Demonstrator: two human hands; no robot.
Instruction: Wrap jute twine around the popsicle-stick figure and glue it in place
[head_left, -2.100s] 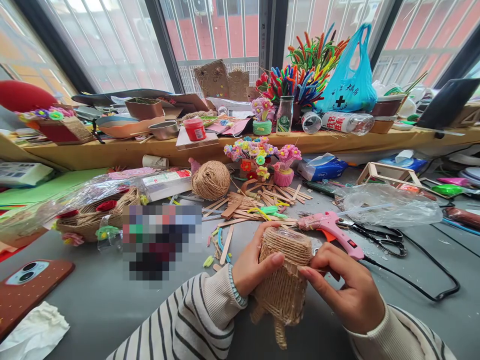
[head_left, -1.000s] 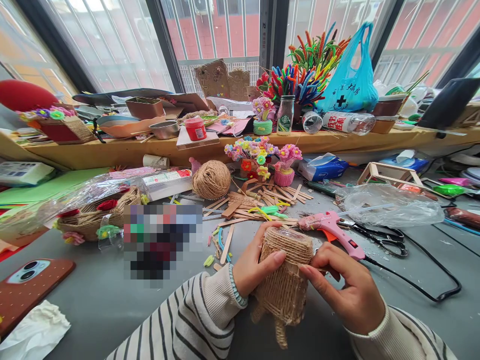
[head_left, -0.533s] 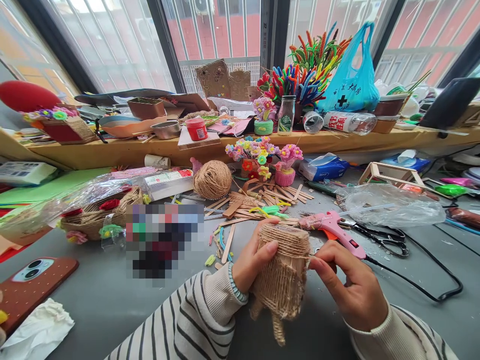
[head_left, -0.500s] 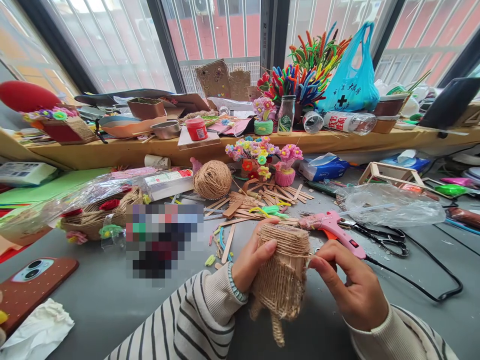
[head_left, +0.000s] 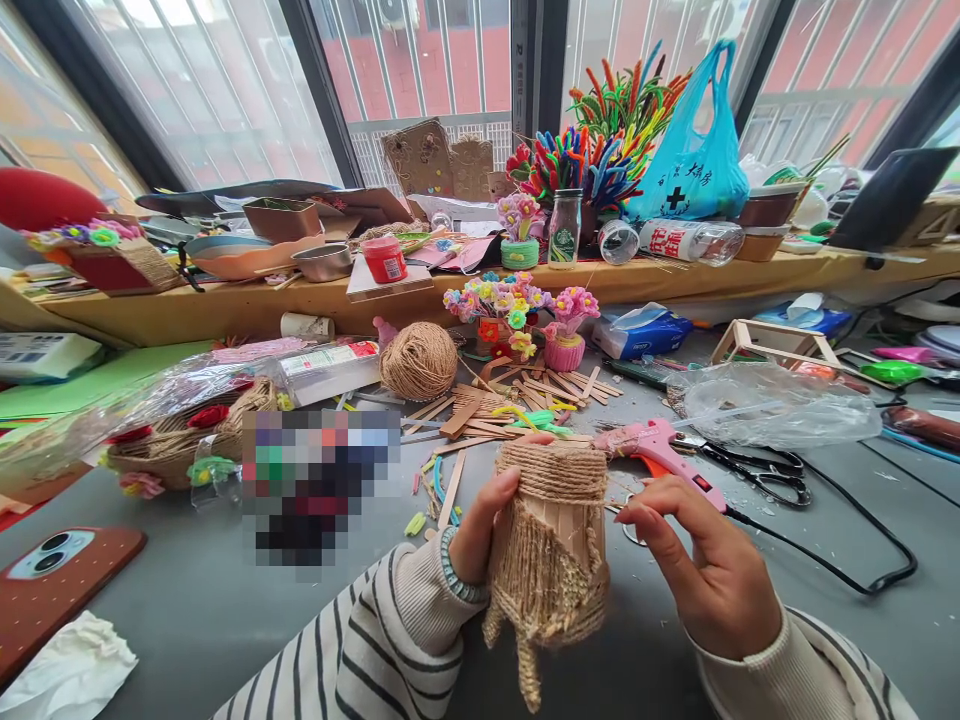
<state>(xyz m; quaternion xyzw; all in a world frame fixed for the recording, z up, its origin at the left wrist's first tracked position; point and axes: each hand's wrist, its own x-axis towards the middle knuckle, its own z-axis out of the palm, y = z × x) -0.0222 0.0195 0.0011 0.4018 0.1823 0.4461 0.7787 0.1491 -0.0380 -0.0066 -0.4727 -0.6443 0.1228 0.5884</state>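
Note:
My left hand is wrapped round the left side of a small twine-covered pot, its thumb near the upper rim. Coils of jute twine circle the top, bare wooden sticks show in the middle, and twine legs hang below. On the right, my right hand pinches a strand of twine that runs to the pot's upper band. Behind the pot lies a pink hot glue gun. A ball of twine sits farther back on the grey table.
Craft sticks are scattered behind my hands. Black scissors and the glue gun's cord lie to the right, near a clear plastic bag. A phone and crumpled tissue are at left. Behind stands a crowded shelf.
The pot has turned in my left hand, showing more bare sticks. My right hand has drawn slightly away from it, with a longer strand of twine between them. The view has shifted a little.

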